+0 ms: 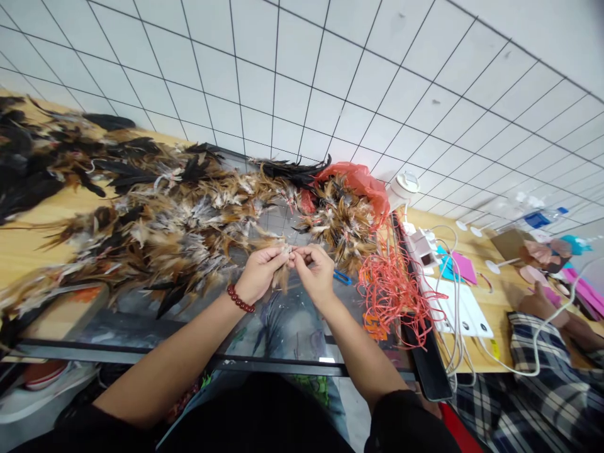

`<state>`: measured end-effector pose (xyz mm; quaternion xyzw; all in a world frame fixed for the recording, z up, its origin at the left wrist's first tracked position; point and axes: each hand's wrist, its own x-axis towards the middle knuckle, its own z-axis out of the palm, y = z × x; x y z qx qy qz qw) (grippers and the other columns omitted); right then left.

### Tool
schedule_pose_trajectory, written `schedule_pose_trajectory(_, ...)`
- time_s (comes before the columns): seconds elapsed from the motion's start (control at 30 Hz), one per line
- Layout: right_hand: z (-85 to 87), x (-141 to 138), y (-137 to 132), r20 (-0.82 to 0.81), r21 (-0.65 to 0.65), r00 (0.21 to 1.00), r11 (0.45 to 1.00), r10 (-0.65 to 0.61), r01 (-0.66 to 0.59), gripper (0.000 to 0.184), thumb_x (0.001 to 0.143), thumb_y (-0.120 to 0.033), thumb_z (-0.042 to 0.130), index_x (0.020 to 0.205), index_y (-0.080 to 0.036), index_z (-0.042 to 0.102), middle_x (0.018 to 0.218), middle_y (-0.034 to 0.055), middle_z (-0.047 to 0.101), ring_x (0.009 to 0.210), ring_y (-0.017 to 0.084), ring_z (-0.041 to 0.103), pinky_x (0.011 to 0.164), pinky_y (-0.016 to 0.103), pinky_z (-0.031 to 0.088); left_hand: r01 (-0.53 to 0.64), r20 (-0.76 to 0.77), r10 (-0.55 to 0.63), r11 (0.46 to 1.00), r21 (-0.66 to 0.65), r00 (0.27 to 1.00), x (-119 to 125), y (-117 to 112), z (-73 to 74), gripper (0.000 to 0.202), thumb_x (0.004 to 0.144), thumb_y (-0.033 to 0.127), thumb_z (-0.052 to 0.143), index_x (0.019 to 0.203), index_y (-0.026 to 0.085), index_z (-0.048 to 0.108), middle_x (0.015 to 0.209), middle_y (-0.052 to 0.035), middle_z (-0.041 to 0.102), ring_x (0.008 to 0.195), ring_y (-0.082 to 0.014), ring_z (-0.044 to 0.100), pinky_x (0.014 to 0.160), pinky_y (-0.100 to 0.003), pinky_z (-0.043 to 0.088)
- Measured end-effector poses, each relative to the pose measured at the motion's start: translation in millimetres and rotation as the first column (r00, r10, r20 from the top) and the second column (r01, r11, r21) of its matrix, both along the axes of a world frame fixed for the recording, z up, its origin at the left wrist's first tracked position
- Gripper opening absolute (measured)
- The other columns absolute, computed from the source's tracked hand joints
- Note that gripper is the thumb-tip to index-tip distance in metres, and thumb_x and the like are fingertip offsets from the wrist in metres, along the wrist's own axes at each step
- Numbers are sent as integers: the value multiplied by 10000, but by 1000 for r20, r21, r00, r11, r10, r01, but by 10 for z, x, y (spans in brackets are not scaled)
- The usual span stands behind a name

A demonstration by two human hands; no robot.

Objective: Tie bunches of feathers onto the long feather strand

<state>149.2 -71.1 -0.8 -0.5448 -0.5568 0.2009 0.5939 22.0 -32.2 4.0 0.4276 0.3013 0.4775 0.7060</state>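
Observation:
My left hand [261, 272], with a dark red bead bracelet on its wrist, is closed in a pinch on a small bunch of brown feathers [282, 272] over a glass tabletop [141, 327]. My right hand [315, 270] meets it fingertip to fingertip, its fingers also pinched at the top of the same bunch. A large heap of brown, white and black feathers [155, 220] lies just beyond both hands. A tangle of orange-red strings [394, 292] lies to the right of my right hand.
A red plastic bag [363, 182] holds more feathers at the back. A white power strip [453, 308] with cables, pink cards and a white cup [402, 189] lie on the wooden table to the right. Another person's plaid sleeve [542, 352] rests there. A tiled wall stands behind.

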Motion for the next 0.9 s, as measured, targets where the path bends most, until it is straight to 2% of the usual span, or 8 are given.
schedule_pose_trajectory(0.1, 7, -10, -26, 68, 24, 997, 999, -31, 29, 112, 849, -275, 610, 799, -202, 681, 756, 20, 639, 711, 133, 548, 684, 268, 443, -51, 33, 55, 992, -111, 998, 21, 2, -4, 240, 568, 338, 847, 647, 135, 744, 679, -63, 699, 702, -134, 620, 712, -241, 507)
schedule_pose_trajectory(0.23, -26, -42, -21, -79, -59, 997, 998, 10, -15, 150, 859, -335, 610, 834, -198, 666, 777, 20, 653, 718, 133, 564, 697, 271, 459, -26, 96, 46, 978, -209, 994, 3, 15, 25, 266, 518, 308, 871, 657, 124, 738, 642, -45, 680, 616, -110, 591, 627, -220, 495)
schedule_pose_trajectory(0.33, -54, -58, 0, -200, -102, 977, 990, 72, -94, 181, 846, -371, 625, 852, -193, 657, 769, 11, 655, 679, 119, 564, 672, 257, 468, -8, 111, 31, 978, -208, 993, -23, 20, 43, 243, 539, 305, 862, 600, 122, 714, 634, -47, 669, 619, -115, 595, 625, -221, 497)
schedule_pose_trajectory(0.43, -43, -73, 16, -316, -106, 944, 985, 98, -137, 198, 832, -383, 636, 846, -186, 639, 737, 2, 657, 637, 108, 576, 645, 247, 480, 0, 95, 15, 987, -161, 995, -29, 6, 37, 223, 568, 311, 849, 619, 132, 726, 681, -61, 685, 654, -122, 603, 671, -233, 508)
schedule_pose_trajectory(0.57, -13, -93, 19, -386, -107, 921, 989, 55, -104, 216, 804, -387, 658, 812, -177, 613, 739, 6, 659, 582, 100, 579, 573, 233, 480, -9, 5, 9, 1000, -5, 1000, -1, -27, -4, 207, 614, 345, 824, 659, 157, 749, 871, -93, 723, 753, -152, 620, 742, -275, 514)
schedule_pose_trajectory(0.63, -24, -97, 14, -349, -112, 937, 992, 24, -67, 211, 794, -379, 670, 800, -175, 617, 740, 9, 658, 585, 101, 576, 567, 231, 473, -45, -16, 46, 998, 46, 999, 11, -31, -23, 209, 636, 361, 810, 632, 164, 742, 863, -90, 724, 794, -169, 623, 778, -292, 508)
schedule_pose_trajectory(0.77, -62, -105, -2, -262, -110, 965, 993, 12, -42, 202, 791, -377, 680, 812, -180, 646, 732, 13, 666, 644, 114, 566, 615, 239, 465, -95, 36, 96, 995, -39, 995, 5, -8, -18, 267, 587, 374, 838, 564, 145, 703, 720, -64, 698, 721, -144, 608, 741, -263, 495)
schedule_pose_trajectory(0.9, -18, -116, -11, -380, -118, 919, 980, 107, -162, 246, 767, -414, 696, 793, -183, 619, 709, 4, 658, 602, 105, 532, 592, 239, 440, -34, 118, 49, 991, -129, 992, -28, 16, 37, 294, 554, 345, 861, 554, 123, 668, 630, -36, 644, 653, -118, 578, 679, -236, 477)
